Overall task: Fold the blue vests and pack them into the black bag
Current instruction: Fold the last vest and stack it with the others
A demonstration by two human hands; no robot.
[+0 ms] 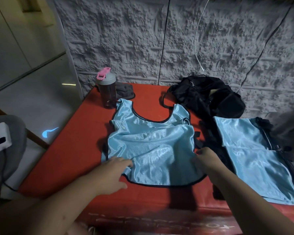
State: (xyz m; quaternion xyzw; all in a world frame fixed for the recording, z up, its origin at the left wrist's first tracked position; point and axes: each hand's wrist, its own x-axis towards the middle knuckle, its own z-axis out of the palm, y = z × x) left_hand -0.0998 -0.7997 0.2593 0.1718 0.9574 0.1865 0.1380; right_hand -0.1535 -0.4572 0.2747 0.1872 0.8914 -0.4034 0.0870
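- A rough grey wall (176, 41) is standing behind the red table (71, 150).
- A white cable (197, 31) is hanging down the wall.
- Pale glossy floor (41, 99) is catching dim light at left, beside a grey chair (10, 133).

The room was dim, with soft light falling from above and slightly ahead. The shiny light-blue satin vest (151, 146) caught pale glare along its creases. Forearm shadows fell dark on the red padded table (66, 150) (deepest near its front edge). Wide-angle distortion bent the edges, and the right border blurred.
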